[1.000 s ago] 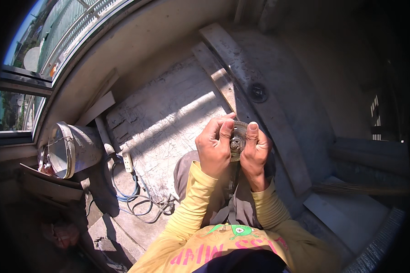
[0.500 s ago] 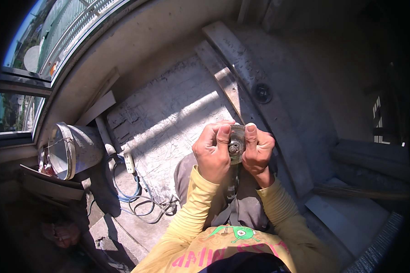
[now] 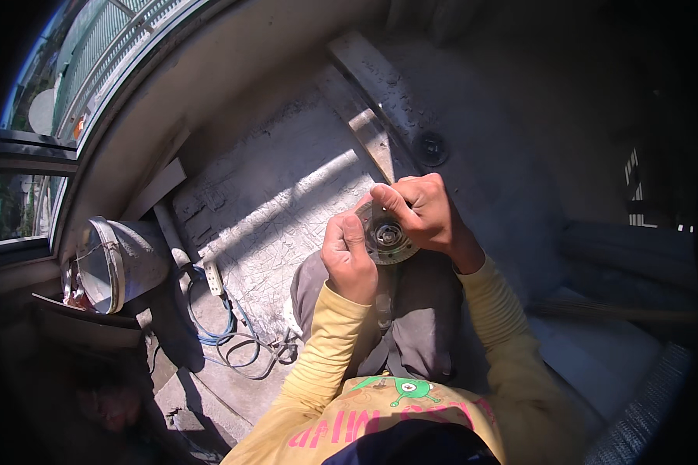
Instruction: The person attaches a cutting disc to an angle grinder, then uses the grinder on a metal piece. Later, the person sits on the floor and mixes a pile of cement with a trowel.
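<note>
A round metal disc (image 3: 402, 253) with a nut and hub at its centre, resembling a grinder's cutting disc, faces up over my lap. My left hand (image 3: 350, 256) is closed on its left edge, thumb pointing up. On the upper right edge, my right hand (image 3: 426, 211) has its fingers curled and its thumb lying across the disc toward the left. A narrow tool body (image 3: 384, 304), mostly hidden, shows below the disc between my legs in grey trousers (image 3: 425, 329).
A scratched pale board (image 3: 279, 209) covers the floor ahead, with planks (image 3: 376, 139) beyond and a black round disc (image 3: 430, 147). At left lie a tipped bucket (image 3: 136, 260), a white power strip (image 3: 213, 277) and a coiled blue cable (image 3: 217, 337). A window (image 3: 31, 194) is at far left.
My right hand has shifted up and left over the disc's top edge, its thumb now across it. The disc's face has turned more into view. My left hand keeps its hold.
</note>
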`<state>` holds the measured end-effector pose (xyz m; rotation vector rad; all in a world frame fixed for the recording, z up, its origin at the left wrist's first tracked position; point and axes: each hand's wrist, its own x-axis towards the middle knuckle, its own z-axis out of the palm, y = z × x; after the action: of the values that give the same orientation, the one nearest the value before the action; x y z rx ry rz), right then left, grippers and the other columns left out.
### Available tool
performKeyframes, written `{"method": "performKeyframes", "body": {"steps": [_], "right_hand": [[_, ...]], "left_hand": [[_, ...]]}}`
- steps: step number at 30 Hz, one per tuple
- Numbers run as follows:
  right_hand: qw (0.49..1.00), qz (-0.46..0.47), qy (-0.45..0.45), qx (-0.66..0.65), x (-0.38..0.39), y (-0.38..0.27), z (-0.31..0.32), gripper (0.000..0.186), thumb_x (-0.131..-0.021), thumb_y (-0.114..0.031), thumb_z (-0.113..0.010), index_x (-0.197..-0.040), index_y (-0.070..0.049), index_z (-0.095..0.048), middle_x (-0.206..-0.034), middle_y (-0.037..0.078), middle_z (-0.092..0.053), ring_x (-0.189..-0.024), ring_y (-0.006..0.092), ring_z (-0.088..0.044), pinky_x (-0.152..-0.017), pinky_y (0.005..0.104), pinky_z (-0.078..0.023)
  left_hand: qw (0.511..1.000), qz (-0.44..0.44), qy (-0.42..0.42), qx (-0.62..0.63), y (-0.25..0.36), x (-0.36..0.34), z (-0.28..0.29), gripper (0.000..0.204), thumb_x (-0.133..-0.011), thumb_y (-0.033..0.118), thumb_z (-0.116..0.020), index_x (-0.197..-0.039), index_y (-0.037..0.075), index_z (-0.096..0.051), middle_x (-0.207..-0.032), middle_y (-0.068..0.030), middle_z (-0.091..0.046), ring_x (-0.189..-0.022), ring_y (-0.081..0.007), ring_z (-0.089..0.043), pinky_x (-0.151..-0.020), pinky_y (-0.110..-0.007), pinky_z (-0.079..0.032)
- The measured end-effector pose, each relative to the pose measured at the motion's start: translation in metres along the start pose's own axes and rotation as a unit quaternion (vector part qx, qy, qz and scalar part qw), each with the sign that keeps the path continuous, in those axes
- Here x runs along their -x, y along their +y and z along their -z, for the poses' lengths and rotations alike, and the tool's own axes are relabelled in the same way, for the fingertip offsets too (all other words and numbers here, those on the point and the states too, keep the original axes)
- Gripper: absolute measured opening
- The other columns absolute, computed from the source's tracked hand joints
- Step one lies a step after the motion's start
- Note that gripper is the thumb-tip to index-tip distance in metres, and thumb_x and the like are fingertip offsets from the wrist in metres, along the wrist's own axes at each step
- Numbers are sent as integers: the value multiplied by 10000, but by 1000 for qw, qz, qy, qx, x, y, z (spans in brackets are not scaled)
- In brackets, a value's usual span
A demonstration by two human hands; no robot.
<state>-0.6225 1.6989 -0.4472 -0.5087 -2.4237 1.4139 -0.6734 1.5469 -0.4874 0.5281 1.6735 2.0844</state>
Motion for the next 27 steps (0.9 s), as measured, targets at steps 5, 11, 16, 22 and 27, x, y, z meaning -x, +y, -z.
{"method": "performKeyframes", "body": {"steps": [5, 11, 16, 22, 27], "right_hand": [[995, -29, 94, 0, 17, 10, 16, 295, -1020, -262, -673, -876, -4, -686, -667, 141, -605, -572, 227, -585, -555, 347, -442], [992, 24, 119, 29, 27, 9, 11, 143, -937, -160, -756, -952, -26, -706, -804, 105, -678, -668, 246, -636, -643, 343, -502], [928, 218, 212, 215, 14, -5, 15, 199, -823, -115, -832, -974, -42, -726, -867, 79, -682, -735, 245, -630, -651, 365, -509], [927, 138, 75, 340, 62, -29, -10, 300, -805, -184, -840, -1039, -43, -717, -922, 73, -677, -835, 233, -628, -703, 351, -501], [899, 199, 26, 389, 62, -25, -11, 348, -806, -131, -757, -1143, -59, -713, -1141, 75, -669, -1002, 252, -607, -882, 390, -452]], "left_hand": [[999, 48, -16, -21, -8, 2, 14, 321, -1119, 255, -481, -1130, -38, -610, -1390, -191, -605, -1222, -198, -594, -1054, -320, -456], [974, 157, -31, 158, -5, -4, 28, 420, -1048, 189, -492, -1399, -38, -532, -1464, -197, -525, -1356, -280, -519, -1159, -396, -389], [877, 351, -80, 318, 5, -44, 33, 750, -1065, 537, -421, -1537, -43, -359, -1480, -219, -499, -1360, -323, -511, -1164, -453, -403], [917, 272, -214, 199, 2, -44, 33, 597, -1144, 433, -306, -1423, -43, -533, -1325, -151, -653, -1229, -223, -617, -1077, -368, -477], [921, 268, -214, 183, 0, -32, 32, 537, -1152, 396, -344, -1374, -34, -578, -1301, -113, -666, -1188, -170, -625, -1053, -329, -483]]}}
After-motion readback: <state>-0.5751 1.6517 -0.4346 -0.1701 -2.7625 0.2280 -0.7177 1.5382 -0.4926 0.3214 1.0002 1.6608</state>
